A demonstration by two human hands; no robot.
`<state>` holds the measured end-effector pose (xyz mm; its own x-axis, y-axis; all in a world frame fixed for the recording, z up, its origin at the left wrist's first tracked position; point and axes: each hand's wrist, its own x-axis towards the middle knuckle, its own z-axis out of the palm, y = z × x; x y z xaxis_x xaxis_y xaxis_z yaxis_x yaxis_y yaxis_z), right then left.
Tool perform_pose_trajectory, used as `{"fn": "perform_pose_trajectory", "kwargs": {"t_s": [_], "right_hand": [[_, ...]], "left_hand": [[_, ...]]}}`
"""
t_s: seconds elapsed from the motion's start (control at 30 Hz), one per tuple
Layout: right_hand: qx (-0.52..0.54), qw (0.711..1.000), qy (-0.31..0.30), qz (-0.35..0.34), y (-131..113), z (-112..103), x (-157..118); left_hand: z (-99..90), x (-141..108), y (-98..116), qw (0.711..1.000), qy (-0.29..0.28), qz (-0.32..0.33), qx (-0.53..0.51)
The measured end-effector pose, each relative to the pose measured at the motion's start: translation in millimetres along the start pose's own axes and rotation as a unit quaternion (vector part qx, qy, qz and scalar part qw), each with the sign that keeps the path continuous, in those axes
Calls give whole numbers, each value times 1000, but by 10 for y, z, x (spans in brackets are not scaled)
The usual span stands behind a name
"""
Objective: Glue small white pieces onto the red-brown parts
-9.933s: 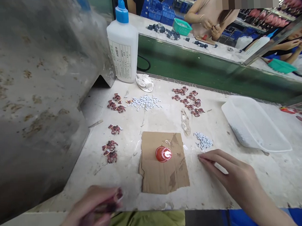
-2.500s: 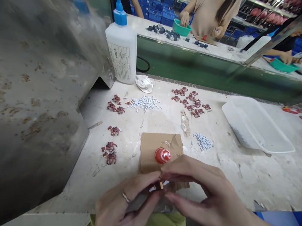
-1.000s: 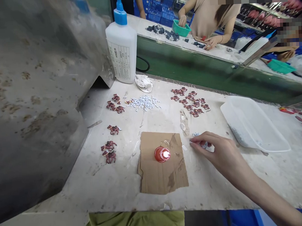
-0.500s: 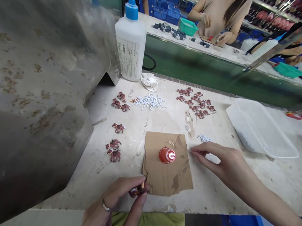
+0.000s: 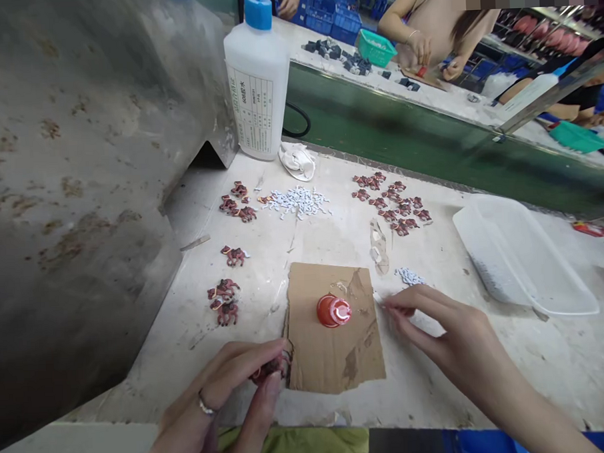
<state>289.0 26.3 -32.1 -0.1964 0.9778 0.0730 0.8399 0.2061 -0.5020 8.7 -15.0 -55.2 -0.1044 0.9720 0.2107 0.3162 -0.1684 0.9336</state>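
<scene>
My left hand (image 5: 214, 397), a ring on one finger, pinches a small reddish-brown horse figurine (image 5: 269, 370) at the left edge of a piece of cardboard (image 5: 308, 363). Thumb and fingers cover part of the figurine. On the cardboard stands a small red container (image 5: 327, 311) with a shiny top. Right of the cardboard, my right hand (image 5: 456, 323) has its thumb and forefinger pinched together; a tiny pale bit shows at the tips, too small to name. Just beyond that hand lies a small heap of pale blue-white pieces (image 5: 409, 276).
More horse figurines lie at left (image 5: 225, 302) and back right (image 5: 394, 202). A larger pile of pale pieces (image 5: 299, 202) is behind the cardboard. A glue bottle (image 5: 257, 95), white cloth (image 5: 298, 161), clear tray (image 5: 528, 263) and metal housing (image 5: 80, 196) surround the area. Co-workers sit across the partition.
My left hand has shifted slightly left and up with the horse figurine, which has turned a little. My right hand stays pinched in nearly the same place. The view has tilted slightly.
</scene>
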Motion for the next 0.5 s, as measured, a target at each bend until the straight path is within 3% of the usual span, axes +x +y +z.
{"fn": "perform_pose_trajectory", "kwargs": {"t_s": [0.1,0.2,0.3,0.5], "right_hand": [[145,986,-23,84,-94,-7,75],[197,975,-17,102,-200,0,141],[171,984,-9,40,-291,18,181],[97,990,11,-100,-403,56,216]], "left_hand": [[-3,-11,-26,1000,-9,11,6],[-9,-34,-50,1000,-18,12,21],[-24,-36,-66,999,-25,-6,42],[-54,32,-69,994,-74,41,67]]}}
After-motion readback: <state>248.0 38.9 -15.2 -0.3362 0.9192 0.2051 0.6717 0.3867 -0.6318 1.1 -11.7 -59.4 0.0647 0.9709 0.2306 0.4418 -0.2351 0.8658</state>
